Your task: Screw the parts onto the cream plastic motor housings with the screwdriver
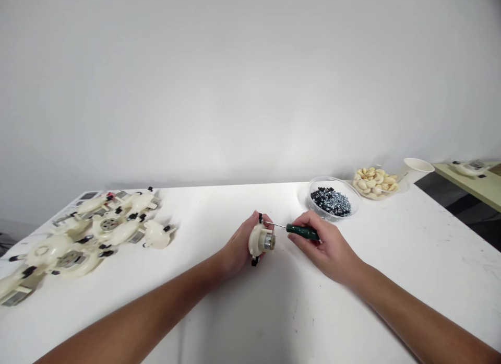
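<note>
My left hand (237, 245) grips a cream plastic motor housing (255, 241) with black clips at its top and bottom. A silver motor (269, 242) sticks out of the housing on the right side. In my right hand (326, 246) is a screwdriver (303, 231) with a dark green handle, held almost level. Its thin shaft points left, and the tip is at the upper part of the housing, close to the top black clip. Whether a screw sits under the tip is too small to make out.
A pile of similar cream housings (113, 238) covers the table's left side. At the back right stand a clear round bowl (354, 189) of black parts and screws, a clear container of cream-coloured pieces (376, 182) and a white cup (417, 168). Another housing (470, 168) lies on a far-right surface.
</note>
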Demonstrator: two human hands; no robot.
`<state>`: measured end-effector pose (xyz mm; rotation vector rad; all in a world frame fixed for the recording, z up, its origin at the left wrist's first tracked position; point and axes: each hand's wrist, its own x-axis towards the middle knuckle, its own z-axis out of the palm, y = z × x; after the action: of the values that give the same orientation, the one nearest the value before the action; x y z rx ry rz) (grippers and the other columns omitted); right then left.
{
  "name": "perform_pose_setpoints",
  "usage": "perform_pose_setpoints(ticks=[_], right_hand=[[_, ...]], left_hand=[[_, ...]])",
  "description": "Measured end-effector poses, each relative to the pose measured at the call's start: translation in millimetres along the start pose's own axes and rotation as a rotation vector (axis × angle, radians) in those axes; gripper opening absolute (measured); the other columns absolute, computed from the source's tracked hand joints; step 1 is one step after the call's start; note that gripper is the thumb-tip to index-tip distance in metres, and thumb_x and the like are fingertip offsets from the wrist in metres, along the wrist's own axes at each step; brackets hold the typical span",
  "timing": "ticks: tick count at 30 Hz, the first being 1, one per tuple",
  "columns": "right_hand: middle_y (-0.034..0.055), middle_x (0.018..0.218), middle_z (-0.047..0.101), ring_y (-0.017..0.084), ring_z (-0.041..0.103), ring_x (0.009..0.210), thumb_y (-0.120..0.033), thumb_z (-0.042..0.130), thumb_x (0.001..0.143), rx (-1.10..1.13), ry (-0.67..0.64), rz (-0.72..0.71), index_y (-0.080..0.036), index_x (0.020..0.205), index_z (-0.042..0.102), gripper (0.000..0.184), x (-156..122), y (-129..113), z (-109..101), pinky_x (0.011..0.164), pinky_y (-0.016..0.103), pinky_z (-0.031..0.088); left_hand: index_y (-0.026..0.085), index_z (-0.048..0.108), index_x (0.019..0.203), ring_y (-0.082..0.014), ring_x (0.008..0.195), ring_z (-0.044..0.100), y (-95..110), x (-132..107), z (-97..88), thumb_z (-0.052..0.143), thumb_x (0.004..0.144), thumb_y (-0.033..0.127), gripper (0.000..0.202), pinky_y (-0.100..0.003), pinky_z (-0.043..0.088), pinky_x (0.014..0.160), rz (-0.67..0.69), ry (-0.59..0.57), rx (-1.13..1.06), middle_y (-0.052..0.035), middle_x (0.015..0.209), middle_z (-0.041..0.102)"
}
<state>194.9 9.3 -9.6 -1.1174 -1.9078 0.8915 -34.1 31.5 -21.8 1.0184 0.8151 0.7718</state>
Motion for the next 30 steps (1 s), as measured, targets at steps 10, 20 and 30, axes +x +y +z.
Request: perform_pose_setpoints(ticks=[10, 20, 30], right_hand=[[0.0044, 0.087, 0.073, 0.019, 0.062, 0.070, -0.038, 0.062, 0.101, -0.036, 0.025, -0.106, -0.024, 0.102, 0.072, 0.017, 4.1, -1.4, -4.4, 0.059, 0.031, 0.045], [0.0002, 0.077, 0.063, 0.015, 0.052, 0.062, -0.038, 0.059, 0.102, -0.024, 0.087, -0.014, -0.022, 0.098, 0.067, 0.018, 0.3, -2.7, -2.6, 0.053, 0.028, 0.041], [0.0019, 0.087, 0.062, 0.017, 0.052, 0.066, -0.037, 0.059, 0.101, -0.024, 0.113, 0.062, -0.024, 0.106, 0.062, 0.014, -0.1, -2.7, 1.2, 0.052, 0.028, 0.038]], left_hand=[[0.019, 0.055, 0.090, -0.0131, 0.053, 0.046, 3.5, -9.0, 3.0, 0.032, 0.100, 0.070, 0.057, -0.025, 0.035, 0.051, 0.026, -0.038, 0.165, -0.0014, 0.067, 0.056], [0.019, 0.049, 0.080, -0.0136, 0.059, 0.048, 3.2, -4.6, 0.4, 0.016, 0.091, 0.086, 0.075, -0.024, 0.036, 0.051, 0.017, -0.023, 0.085, 0.0001, 0.072, 0.043], [0.021, 0.049, 0.095, -0.0123, 0.057, 0.047, 0.1, -0.1, -7.3, 0.053, 0.092, 0.056, 0.035, -0.024, 0.042, 0.052, 0.093, -0.084, -0.146, 0.0013, 0.075, 0.048]])
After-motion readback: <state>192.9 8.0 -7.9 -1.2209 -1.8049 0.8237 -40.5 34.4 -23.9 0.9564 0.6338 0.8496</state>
